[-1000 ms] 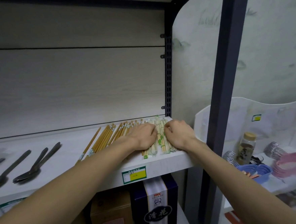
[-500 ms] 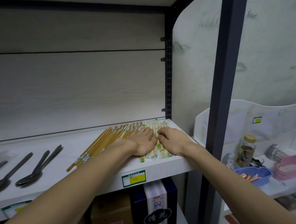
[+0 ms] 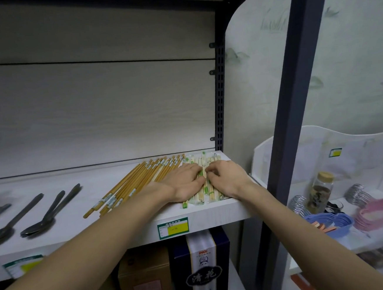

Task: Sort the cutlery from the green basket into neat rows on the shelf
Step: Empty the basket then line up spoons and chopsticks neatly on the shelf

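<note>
Shelf (image 3: 127, 219) w/ spoons (image 3: 39, 214) at left is unchanged, but the brown chopsticks (image 3: 130, 187) have fanned leftward vs 1 s ago, while left hand (image 3: 184, 182) & right hand (image 3: 228, 179), fingers loosely curled, press the wrapped chopsticks (image 3: 206, 190) at right end into a tighter row; green basket not in view.

The light is dim and soft; the dark metal spoons (image 3: 9, 227) at left edge are blurred, straight lines bend.
</note>
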`<state>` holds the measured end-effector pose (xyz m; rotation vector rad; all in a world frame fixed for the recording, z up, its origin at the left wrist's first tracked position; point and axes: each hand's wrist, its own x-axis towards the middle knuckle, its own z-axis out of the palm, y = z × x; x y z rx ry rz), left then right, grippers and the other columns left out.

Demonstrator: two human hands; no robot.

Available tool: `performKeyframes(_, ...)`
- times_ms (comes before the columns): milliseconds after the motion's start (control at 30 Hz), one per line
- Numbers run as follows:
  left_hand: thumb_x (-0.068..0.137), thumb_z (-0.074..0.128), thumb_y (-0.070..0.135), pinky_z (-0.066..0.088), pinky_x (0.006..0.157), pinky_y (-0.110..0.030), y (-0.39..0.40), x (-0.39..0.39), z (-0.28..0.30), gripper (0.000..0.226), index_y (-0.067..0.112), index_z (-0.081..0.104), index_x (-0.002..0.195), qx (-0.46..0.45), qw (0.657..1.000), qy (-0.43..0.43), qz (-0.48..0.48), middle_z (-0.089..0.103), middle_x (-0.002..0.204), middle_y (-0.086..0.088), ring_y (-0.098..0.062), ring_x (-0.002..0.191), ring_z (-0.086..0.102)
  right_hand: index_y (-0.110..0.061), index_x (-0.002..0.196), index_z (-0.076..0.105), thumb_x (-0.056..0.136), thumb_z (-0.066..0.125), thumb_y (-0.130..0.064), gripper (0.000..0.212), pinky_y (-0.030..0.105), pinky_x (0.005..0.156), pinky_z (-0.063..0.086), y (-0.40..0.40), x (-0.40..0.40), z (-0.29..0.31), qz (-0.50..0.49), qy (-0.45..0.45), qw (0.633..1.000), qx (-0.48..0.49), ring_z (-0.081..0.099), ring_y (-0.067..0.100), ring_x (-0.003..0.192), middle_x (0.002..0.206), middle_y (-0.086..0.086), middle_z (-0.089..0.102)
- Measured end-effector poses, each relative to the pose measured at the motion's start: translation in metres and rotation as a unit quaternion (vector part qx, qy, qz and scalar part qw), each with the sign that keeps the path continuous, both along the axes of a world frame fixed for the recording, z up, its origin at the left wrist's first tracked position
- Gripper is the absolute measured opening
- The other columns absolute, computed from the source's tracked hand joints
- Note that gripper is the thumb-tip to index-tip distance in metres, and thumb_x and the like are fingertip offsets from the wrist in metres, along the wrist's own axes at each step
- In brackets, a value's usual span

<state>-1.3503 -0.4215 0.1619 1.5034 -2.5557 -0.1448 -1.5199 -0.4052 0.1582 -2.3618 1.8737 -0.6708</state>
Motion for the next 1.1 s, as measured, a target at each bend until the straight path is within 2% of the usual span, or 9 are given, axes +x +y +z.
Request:
performKeyframes(100, 0.103, 0.038, 0.041, 0.045, 0.092, -0.037, 0.004, 0.001, -0.001, 0.038, 0.018, 0.055, 0.128, -0.038, 0.999, 0.023, 0.001, 0.059, 0.128, -0.004, -0.02, 0.11, 0.054, -0.021, 0.116, 0.072, 0.095, 0.049, -0.026, 0.032, 0.033, 0.084, 0.052, 0.003, 0.001, 0.002, -0.009, 0.0, 1.0, -0.015, 0.065, 0.026, 0.103, 0.113, 0.003, 0.073)
performKeyframes(200, 0.104, 0.039, 0.047, 0.044, 0.085, -0.035, 0.008, 0.001, -0.002, 0.038, 0.018, 0.058, 0.12, -0.063, 0.998, 0.029, 0.001, 0.061, 0.119, -0.001, -0.019, 0.104, 0.055, -0.017, 0.117, 0.07, 0.096, 0.046, -0.023, 0.033, 0.037, 0.086, 0.052, 0.005, 0.0, 0.001, -0.012, -0.014, 0.999, -0.029, 0.064, 0.029, 0.106, 0.116, 0.007, 0.072)
performKeyframes(333, 0.105, 0.033, 0.053, 0.043, 0.097, -0.038, 0.012, 0.001, 0.001, 0.05, 0.018, 0.051, 0.136, -0.023, 1.0, 0.021, -0.004, 0.056, 0.134, -0.002, -0.024, 0.124, 0.053, -0.01, 0.108, 0.064, 0.101, 0.039, -0.022, 0.028, 0.04, 0.088, 0.05, -0.001, 0.0, -0.005, -0.006, -0.003, 1.0, 0.014, 0.062, 0.033, 0.109, 0.116, 0.01, 0.066)
performKeyframes(467, 0.108, 0.018, 0.05, 0.013, 0.125, -0.037, 0.014, -0.002, 0.005, 0.063, 0.017, 0.018, 0.161, 0.056, 0.998, -0.034, -0.006, 0.015, 0.169, -0.003, -0.02, 0.156, 0.013, -0.011, 0.117, 0.062, 0.105, 0.035, -0.026, 0.034, 0.039, 0.095, 0.046, -0.008, 0.001, -0.007, -0.002, 0.021, 0.999, 0.039, 0.059, 0.031, 0.115, 0.124, 0.007, 0.063)
performKeyframes(567, 0.105, 0.026, 0.045, 0.038, 0.105, -0.042, 0.007, -0.01, 0.003, 0.045, 0.017, 0.047, 0.133, 0.043, 0.999, 0.01, 0.02, 0.048, 0.145, -0.011, -0.026, 0.127, 0.048, -0.013, 0.129, 0.059, 0.106, 0.033, -0.029, 0.038, 0.041, 0.103, 0.044, -0.011, -0.001, -0.003, -0.001, 0.027, 0.998, 0.053, 0.056, 0.03, 0.122, 0.136, 0.008, 0.059)
performKeyframes(667, 0.104, 0.031, 0.046, 0.042, 0.083, -0.04, 0.0, -0.019, -0.005, 0.033, 0.02, 0.05, 0.11, -0.001, 0.997, 0.053, 0.051, 0.057, 0.116, -0.005, -0.022, 0.099, 0.053, -0.016, 0.132, 0.058, 0.106, 0.034, -0.028, 0.038, 0.039, 0.102, 0.044, -0.015, -0.004, 0.005, -0.003, 0.046, 0.997, 0.069, 0.055, 0.03, 0.124, 0.138, 0.008, 0.059)
performKeyframes(767, 0.103, 0.036, 0.045, 0.041, 0.078, -0.036, -0.005, -0.027, -0.01, 0.033, 0.019, 0.055, 0.111, -0.058, 0.993, 0.079, 0.067, 0.062, 0.114, -0.004, -0.024, 0.097, 0.055, -0.017, 0.133, 0.059, 0.104, 0.037, -0.026, 0.037, 0.039, 0.105, 0.044, -0.019, -0.008, 0.009, -0.01, 0.041, 0.996, 0.084, 0.055, 0.03, 0.125, 0.138, 0.008, 0.061)
performKeyframes(900, 0.102, 0.043, 0.044, 0.039, 0.068, -0.034, -0.006, -0.027, -0.012, 0.028, 0.025, 0.06, 0.089, -0.15, 0.979, 0.108, 0.09, 0.072, 0.099, -0.006, -0.03, 0.094, 0.064, -0.02, 0.135, 0.059, 0.104, 0.036, -0.024, 0.039, 0.038, 0.103, 0.045, -0.018, -0.008, 0.004, -0.007, 0.023, 0.997, 0.071, 0.057, 0.029, 0.123, 0.137, 0.008, 0.062)
performKeyframes(1100, 0.102, 0.039, 0.041, 0.05, 0.075, -0.038, 0.0, -0.025, -0.014, 0.037, 0.021, 0.071, 0.099, -0.143, 0.982, 0.112, 0.062, 0.073, 0.096, -0.006, -0.029, 0.089, 0.064, -0.022, 0.126, 0.063, 0.104, 0.037, -0.028, 0.035, 0.04, 0.096, 0.049, -0.01, -0.011, 0.0, -0.002, 0.024, 0.998, 0.053, 0.06, 0.029, 0.115, 0.128, 0.006, 0.067)
